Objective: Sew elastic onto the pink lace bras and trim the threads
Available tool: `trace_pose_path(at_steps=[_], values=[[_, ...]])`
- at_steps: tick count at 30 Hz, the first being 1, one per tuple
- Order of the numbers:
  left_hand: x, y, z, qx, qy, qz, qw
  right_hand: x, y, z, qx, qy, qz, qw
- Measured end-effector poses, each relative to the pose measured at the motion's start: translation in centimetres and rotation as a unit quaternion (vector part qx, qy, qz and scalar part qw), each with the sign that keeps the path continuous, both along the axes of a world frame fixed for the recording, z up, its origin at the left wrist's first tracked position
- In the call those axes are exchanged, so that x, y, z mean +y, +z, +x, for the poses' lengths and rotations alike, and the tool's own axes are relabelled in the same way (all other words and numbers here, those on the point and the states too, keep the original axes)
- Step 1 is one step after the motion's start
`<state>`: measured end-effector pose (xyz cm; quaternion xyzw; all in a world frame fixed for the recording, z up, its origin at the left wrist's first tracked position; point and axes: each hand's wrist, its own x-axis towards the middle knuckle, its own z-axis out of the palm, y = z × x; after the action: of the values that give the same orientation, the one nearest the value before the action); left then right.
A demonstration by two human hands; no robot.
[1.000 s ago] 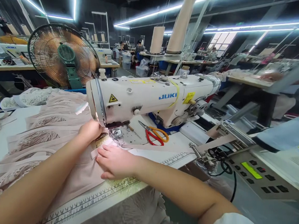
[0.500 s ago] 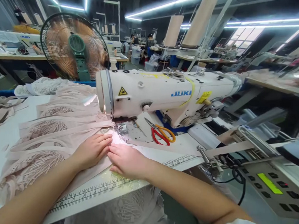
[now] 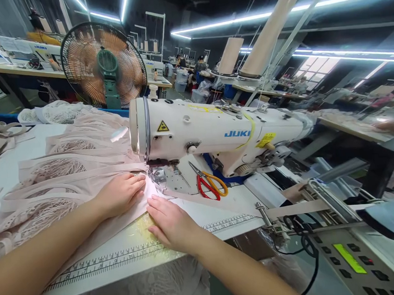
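My left hand (image 3: 121, 194) lies flat on a beige-pink fabric piece (image 3: 113, 226), fingers stretched toward the needle area. The fabric runs up to the presser foot (image 3: 157, 176) of a white JUKI sewing machine (image 3: 195, 125). My right hand (image 3: 173, 222) rests palm down at the fabric's right edge, fingertips touching it and thumb apart from the fingers. A gap separates the two hands. Beyond my left hand, more joined garment pieces (image 3: 58, 167) with lace and straps spread over the table.
Scissors (image 3: 212, 186) with red and orange handles lie right of the needle plate. A printed ruler (image 3: 123, 259) follows the table's front edge. A fan (image 3: 107, 64) stands behind, thread cones (image 3: 231, 56) above. At right are a strap feeder (image 3: 297, 208) and control box (image 3: 350, 258).
My right hand has drawn away from my left hand, slightly right and down, opening a gap between them. My left hand stays on the fabric. The view has shifted slightly.
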<state>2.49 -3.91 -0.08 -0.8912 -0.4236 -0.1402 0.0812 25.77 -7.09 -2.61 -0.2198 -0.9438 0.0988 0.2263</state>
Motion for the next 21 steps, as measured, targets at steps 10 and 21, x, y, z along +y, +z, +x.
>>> trace_pose_path(at_steps=[10,21], values=[[0.8,-0.3,-0.3,0.003,0.008,-0.006,1.0,0.1,0.5,0.1,-0.002,-0.005,-0.01,1.0],[1.4,0.0,-0.5,0.028,0.001,-0.004,1.0,0.1,0.5,0.1,-0.003,-0.023,-0.015,1.0]])
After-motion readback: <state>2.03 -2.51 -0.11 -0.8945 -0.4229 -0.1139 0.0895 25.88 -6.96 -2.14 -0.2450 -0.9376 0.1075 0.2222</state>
